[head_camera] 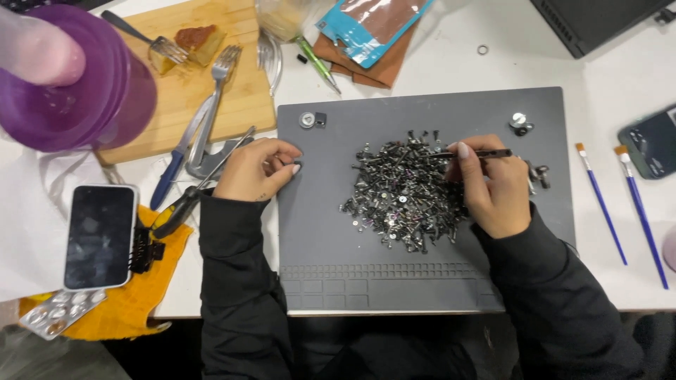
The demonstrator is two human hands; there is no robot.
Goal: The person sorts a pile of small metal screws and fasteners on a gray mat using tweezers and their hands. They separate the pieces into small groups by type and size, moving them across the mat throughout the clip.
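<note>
The head camera looks straight down on a white worktop (493, 67) carrying a flat grey rubber work mat (331, 232) with moulded compartments along its near edge. In the middle of the mat lies a loose heap of small dark metal screws (401, 193), some with bright heads.

The right hand (493, 186) rests on the right edge of the heap. Its grip is pressed together, thumb and fingers pinching a slim black rod-shaped tool (486, 153) that lies roughly level, its tip pointing left over the top of the pile. Whether the tip touches a screw is too small to tell.

The left hand (255, 169) sits on the mat's left edge, well apart from the heap. Its fingers are curled in and the fingertips drawn together near the thumb; whether they pinch anything cannot be told.

Just left of that hand lie a blue-handled knife (169, 176) and steel forks (215, 91) beside a wooden cutting board (239, 105) holding a piece of food. A black smartphone (98, 236) rests on an orange cloth (134, 302). At the upper left stands a translucent purple plastic container (77, 98). Right of the mat lie two blue-handled paintbrushes (620, 204), parallel to each other. Two small round silver parts (307, 119) sit near the mat's upper corners.
</note>
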